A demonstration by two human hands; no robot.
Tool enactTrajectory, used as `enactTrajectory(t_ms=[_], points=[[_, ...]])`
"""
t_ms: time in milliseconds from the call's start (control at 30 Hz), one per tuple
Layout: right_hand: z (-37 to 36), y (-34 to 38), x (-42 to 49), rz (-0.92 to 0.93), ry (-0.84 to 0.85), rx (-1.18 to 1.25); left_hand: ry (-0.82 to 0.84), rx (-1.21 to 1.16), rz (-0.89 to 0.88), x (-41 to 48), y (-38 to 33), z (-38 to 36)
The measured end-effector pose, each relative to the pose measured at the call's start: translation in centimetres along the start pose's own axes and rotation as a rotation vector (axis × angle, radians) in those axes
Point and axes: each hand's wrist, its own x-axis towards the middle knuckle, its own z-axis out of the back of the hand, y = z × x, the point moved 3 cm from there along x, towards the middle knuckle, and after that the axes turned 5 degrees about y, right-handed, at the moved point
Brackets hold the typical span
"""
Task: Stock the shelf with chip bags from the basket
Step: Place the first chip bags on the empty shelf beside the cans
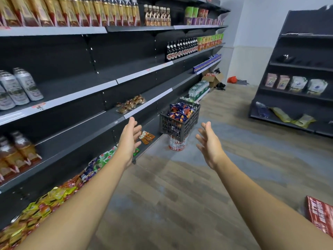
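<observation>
Shelf point(115, 82) runs along the left; the bottles at its far-left end are cut off by the frame edge, labels too blurred to read. Snack pkts point(52, 197) on the btm tier are partly hidden behind the left forearm. Left hand point(128, 139) is out in front of the shelf, fingers straight & spread, holding nothing. Beyond it a dark grid basket point(180, 123) sits on a white bucket point(177, 145), covering the bucket's top. Chip bags point(180, 111), blue & orange, are heaped above the rim; lower ones show only thru the grid. Right hand point(210, 147) is raised near the basket, fingers relaxed, empty, touching nothing. Red carton point(322, 215) far right, cut off by the edge
</observation>
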Motion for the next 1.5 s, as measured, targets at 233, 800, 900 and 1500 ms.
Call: enactTrajectory(t_ms=[233,800,900,1500], points=[[0.5,-0.8,11.3,-0.025,-0.032,-0.013,0.036,0.005,0.010,11.4,0.3,-1.4],[2.7,1.4,45.4,-0.068,0.004,0.038,0.005,0.046,0.037,44.1,0.3,-8.2],[2.7,1.8,50.7,-0.065,0.029,0.024,-0.010,0.043,0.038,48.9,0.3,-8.4],[-2.5,0.6,84.4,-0.117,0.049,-0.062,-0.012,0.041,0.089,83.4,3.1,-8.9]])
